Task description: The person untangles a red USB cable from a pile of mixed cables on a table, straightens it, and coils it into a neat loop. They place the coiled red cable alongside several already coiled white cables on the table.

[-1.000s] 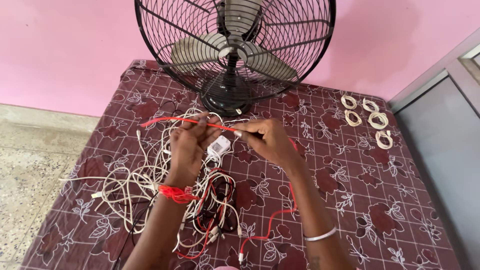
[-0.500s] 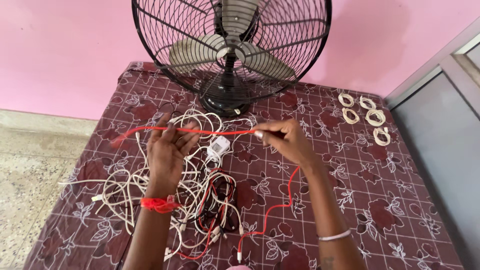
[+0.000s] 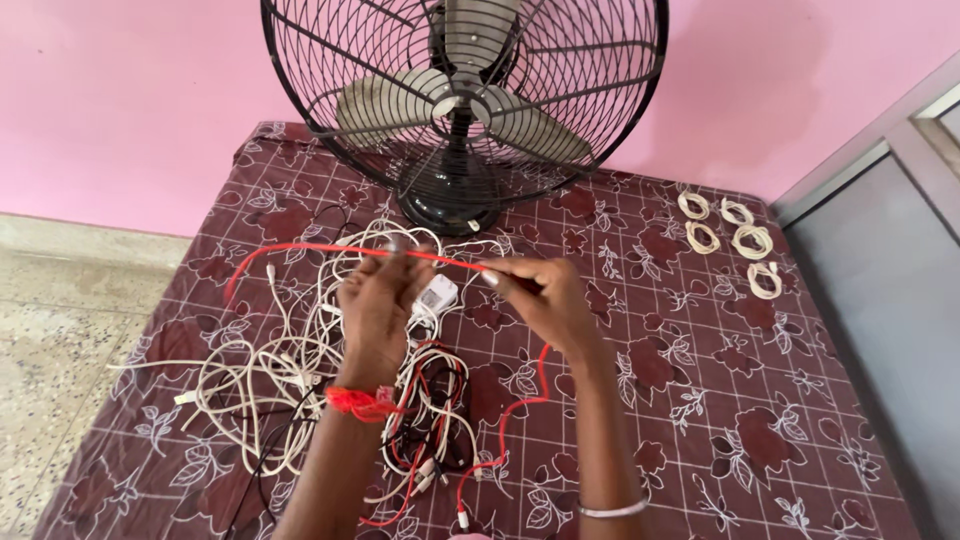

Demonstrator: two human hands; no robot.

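Observation:
Both my hands hold one red cable (image 3: pixel 300 251) stretched level above a tangle of cables. My left hand (image 3: pixel 378 305), with a red thread band at the wrist, pinches it near the middle. My right hand (image 3: pixel 545 300) grips it further right, and from there the cable drops and trails down across the cloth toward me. Its free left end curves down over the heap. Beneath my hands lies the tangled heap of white, red and black cables (image 3: pixel 290 380), with a small white adapter (image 3: pixel 436 295) among them.
A black table fan (image 3: pixel 465 110) stands at the back of the maroon floral cloth (image 3: pixel 700 400). Several neatly coiled white cables (image 3: pixel 735 240) lie at the far right. A pink wall is behind, a stone floor to the left, a grey panel to the right.
My hands have drawn apart along the red cable, so a longer length of it now stretches out to the left. The view has moved slightly closer.

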